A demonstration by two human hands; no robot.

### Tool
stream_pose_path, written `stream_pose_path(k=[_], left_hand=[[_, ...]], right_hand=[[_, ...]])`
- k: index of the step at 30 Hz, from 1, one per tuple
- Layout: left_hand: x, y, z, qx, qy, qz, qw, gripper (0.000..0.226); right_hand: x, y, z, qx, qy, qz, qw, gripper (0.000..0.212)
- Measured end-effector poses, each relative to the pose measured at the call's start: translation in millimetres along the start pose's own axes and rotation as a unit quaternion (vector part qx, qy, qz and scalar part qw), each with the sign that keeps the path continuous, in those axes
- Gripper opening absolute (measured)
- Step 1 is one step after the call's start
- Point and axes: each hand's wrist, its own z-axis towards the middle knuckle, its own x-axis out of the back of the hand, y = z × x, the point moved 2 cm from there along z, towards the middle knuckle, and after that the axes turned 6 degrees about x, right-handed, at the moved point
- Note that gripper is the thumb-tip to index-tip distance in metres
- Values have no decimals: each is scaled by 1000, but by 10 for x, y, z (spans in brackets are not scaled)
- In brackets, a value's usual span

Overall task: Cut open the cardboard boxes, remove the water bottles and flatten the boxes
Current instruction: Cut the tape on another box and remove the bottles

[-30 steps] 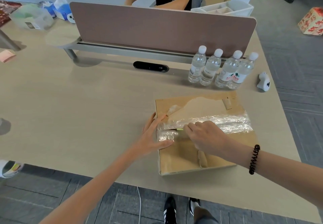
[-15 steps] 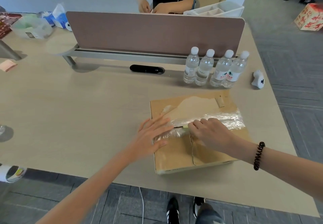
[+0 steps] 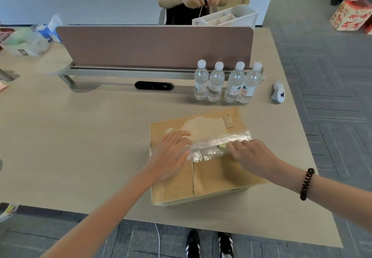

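- Cardboard box (image 3: 217, 175) lies flat-topped on the right part of the table (image 3: 80, 136), with its near side close to the table's front edge.
- A strip of crinkled clear tape (image 3: 221, 139) runs across the box top, and a paler patch where the outer paper is torn off lies just beyond it.
- Left hand (image 3: 171, 153) lies palm down on the box's left side. Its fingers are straight and slightly spread, and the fingertips rest on the left end of the tape.
- Right hand (image 3: 251, 155) sits knuckles up on the tape line. Its fingers are curled tight around a small pale green item (image 3: 222, 146), of which only the tip shows at the fingertips.
- A dark coiled band (image 3: 307, 184) circles the right wrist.
- Four water bottles (image 3: 227, 84) stand upright in a row beyond the box and apart from it, just in front of the brown divider panel (image 3: 153, 46).
- Their white labels carry red and blue-green print, too small to read.
- A box on the floor (image 3: 351, 16) at the far right bears large red characters, blurred past reading.
- A small white object (image 3: 278, 92) stands near the table's right edge, beside the bottles.
- A black oval insert (image 3: 154, 85) sits in the tabletop left of the bottles.
- Bare tabletop stretches wide to the left of the box, while the right side has only a narrow margin before the edge.
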Motion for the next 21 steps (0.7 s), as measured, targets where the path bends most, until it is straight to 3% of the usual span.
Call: stream_pose_path(k=[11,16,21], left_hand=[[-441,569,473,-3,-78,22,997,46],[-484,737,651,-8,-75,20,997,52],[-538,769,804,0,-49,47,998,45]], right_hand=[[-119,457,-382,6,36,-20,999,29],[-246,575,-518,12,58,-28,998,38],[-363,646,-590,14,31,-2,999,30]])
